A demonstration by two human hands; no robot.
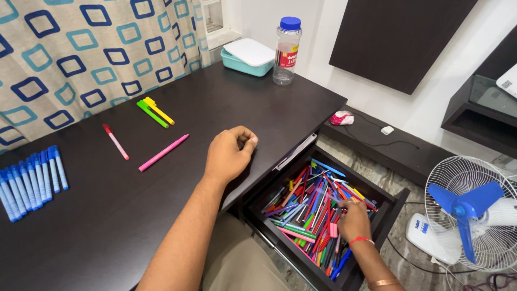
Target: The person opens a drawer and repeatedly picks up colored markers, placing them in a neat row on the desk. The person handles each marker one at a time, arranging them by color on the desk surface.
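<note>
**Right hand in the pen drawer, left hand fisted on the tabletop**

The right hand (353, 218) reaches into the open drawer (393, 207), fingers pinched together among the heaped pens (309, 207); whether one is gripped cannot be told. The left hand (229, 153) rests on the tabletop (107, 226) just beside the drawer, curled closed on nothing visible. Risks: the tangled heap may snag and spill neighbouring pens over the drawer's low wall; the drawer's far corner juts toward the standing fan (468, 213). Open room lies left of the drawer, between the pink pen (163, 152) and the row of blue markers (32, 180).
</note>
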